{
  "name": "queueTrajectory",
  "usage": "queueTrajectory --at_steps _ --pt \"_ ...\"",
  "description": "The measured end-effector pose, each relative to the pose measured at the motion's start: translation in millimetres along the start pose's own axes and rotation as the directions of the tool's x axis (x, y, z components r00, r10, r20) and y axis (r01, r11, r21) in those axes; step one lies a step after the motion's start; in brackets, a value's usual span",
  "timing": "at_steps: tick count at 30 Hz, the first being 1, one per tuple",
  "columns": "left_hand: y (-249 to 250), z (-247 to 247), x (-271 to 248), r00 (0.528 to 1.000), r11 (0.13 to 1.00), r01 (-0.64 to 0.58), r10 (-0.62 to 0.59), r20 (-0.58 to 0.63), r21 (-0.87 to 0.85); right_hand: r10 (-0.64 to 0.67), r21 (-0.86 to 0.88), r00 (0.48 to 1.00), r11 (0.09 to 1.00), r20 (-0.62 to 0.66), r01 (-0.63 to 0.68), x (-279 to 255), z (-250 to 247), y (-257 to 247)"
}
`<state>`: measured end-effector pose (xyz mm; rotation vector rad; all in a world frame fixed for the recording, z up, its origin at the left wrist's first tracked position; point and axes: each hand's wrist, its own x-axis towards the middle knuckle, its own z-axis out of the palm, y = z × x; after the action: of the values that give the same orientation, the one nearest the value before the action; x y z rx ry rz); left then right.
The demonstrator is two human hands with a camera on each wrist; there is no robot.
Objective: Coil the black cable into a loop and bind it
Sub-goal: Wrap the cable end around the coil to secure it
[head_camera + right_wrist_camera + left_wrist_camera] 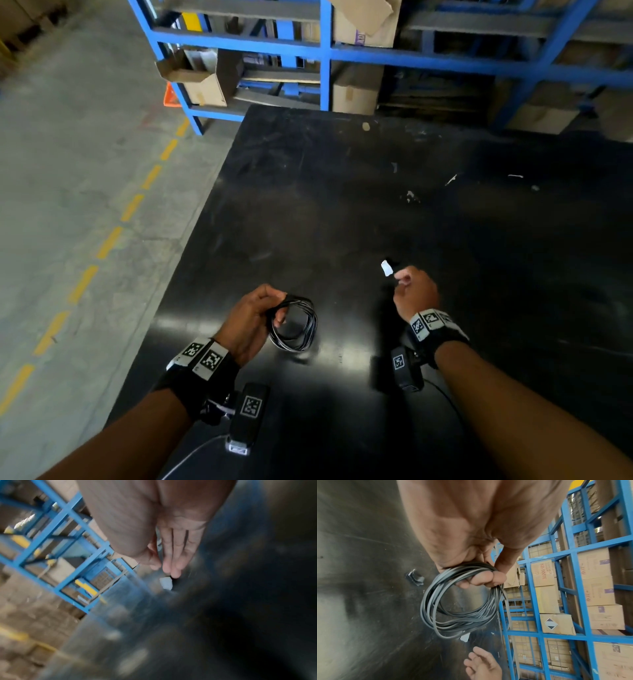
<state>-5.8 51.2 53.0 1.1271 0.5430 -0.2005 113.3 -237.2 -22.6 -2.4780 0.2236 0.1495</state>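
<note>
Black cable already wound into several turns, gripped at its top by left hand, fingers hooked through the loop; held clear above the black table, likely to keep the turns together for binding. Right hand holding nothing, fingers straight and together, reaching toward a small white piece on the table, probably the tie. Readable on cardboard boxes in blue rack: "KB-900TE".

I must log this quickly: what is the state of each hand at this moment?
Left hand: closed around the coiled black cable, holding it above the table.
Right hand: open, fingers straight, holding nothing, reaching toward a small white piece.
</note>
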Motion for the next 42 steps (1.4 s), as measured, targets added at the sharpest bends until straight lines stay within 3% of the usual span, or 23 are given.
queueTrajectory --at_steps 2,5,9,12,16,20,23,26,29,36,42 --pt "-5 5 9 1.0 1.0 0.017 -0.017 -0.013 -0.006 -0.129 -0.119 0.991 0.984 0.017 0.13 21 -9 5" --pt "-12 12 17 0.998 0.999 0.049 -0.049 -0.032 -0.004 -0.29 -0.247 0.937 0.91 0.195 0.332 50 -8 12" --pt "-13 23 20 0.998 0.998 0.061 -0.061 -0.015 -0.009 -0.357 -0.312 0.842 0.812 0.404 0.494 76 6 16" --pt "-11 32 18 0.999 0.999 0.04 -0.04 0.017 -0.024 -0.398 -0.32 0.822 0.781 0.408 0.537 82 16 16" --pt "-7 44 16 1.0 0.999 0.011 -0.01 0.028 -0.035 -0.406 -0.24 0.863 0.843 0.301 0.481 72 22 19" --pt "1 55 13 0.998 0.998 -0.052 0.053 0.046 -0.028 -0.362 0.053 0.923 0.932 0.128 0.358 51 17 16" --pt "8 62 7 0.99 0.993 -0.116 0.117 0.079 -0.015 -0.35 0.248 0.935 0.912 0.059 0.326 25 1 1" --pt "16 69 -3 0.98 0.986 -0.168 0.165 0.111 0.015 -0.285 0.515 0.956 0.83 0.066 0.212 -9 -26 -21" --pt "25 75 -17 0.967 0.976 -0.218 0.213 0.14 0.018 -0.196 0.756 0.969 0.654 0.151 0.014 -47 -56 -45" --pt "45 88 -57 0.928 0.933 -0.36 0.354 0.116 0.032 -0.169 0.877 0.983 0.479 0.071 0.019 -127 -112 -84" --pt "59 101 -89 0.785 0.786 -0.615 0.6 0.154 0.069 -0.056 0.925 0.98 0.342 0.193 -0.163 -188 -121 -119"
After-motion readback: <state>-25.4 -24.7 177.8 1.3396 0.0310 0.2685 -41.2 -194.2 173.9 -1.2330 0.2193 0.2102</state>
